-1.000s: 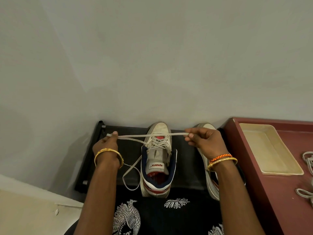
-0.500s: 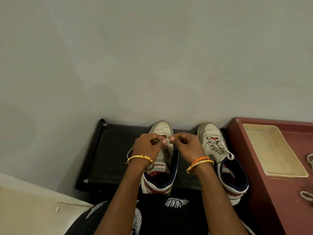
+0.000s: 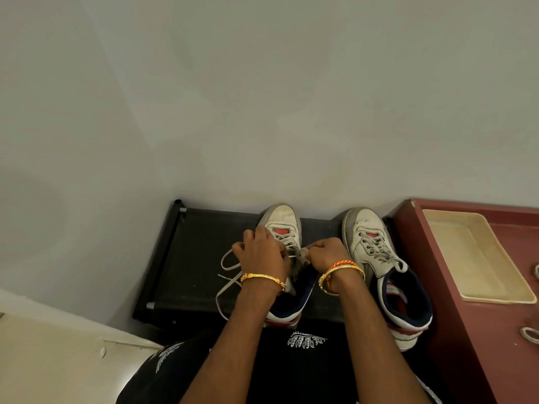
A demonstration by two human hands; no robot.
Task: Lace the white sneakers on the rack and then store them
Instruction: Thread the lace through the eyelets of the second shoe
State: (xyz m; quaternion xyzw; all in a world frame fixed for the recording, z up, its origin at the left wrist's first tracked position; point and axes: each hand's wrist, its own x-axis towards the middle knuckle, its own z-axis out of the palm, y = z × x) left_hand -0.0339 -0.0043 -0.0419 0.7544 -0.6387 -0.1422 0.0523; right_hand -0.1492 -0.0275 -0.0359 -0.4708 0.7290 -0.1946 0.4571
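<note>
Two white sneakers with navy collars stand on a black rack (image 3: 192,258), toes toward the wall. Over the left sneaker (image 3: 284,221) both hands work its grey lace (image 3: 229,268). My left hand (image 3: 261,252) grips the lace above the tongue, and a loop and loose end trail out to the left of it. My right hand (image 3: 328,253) pinches the other lace part close beside it, fingers closed. The right sneaker (image 3: 376,252) stands laced with nothing touching it.
A maroon cabinet top (image 3: 455,322) adjoins the rack on the right, carrying a cream tray (image 3: 472,258) and loose laces (image 3: 529,333) at the frame edge. The grey wall rises directly behind the rack. A pale floor lies at lower left.
A second ago the hands held the lace stretched wide apart. They came together over the left sneaker's tongue and now stay there, with a loop hanging out to the left.
</note>
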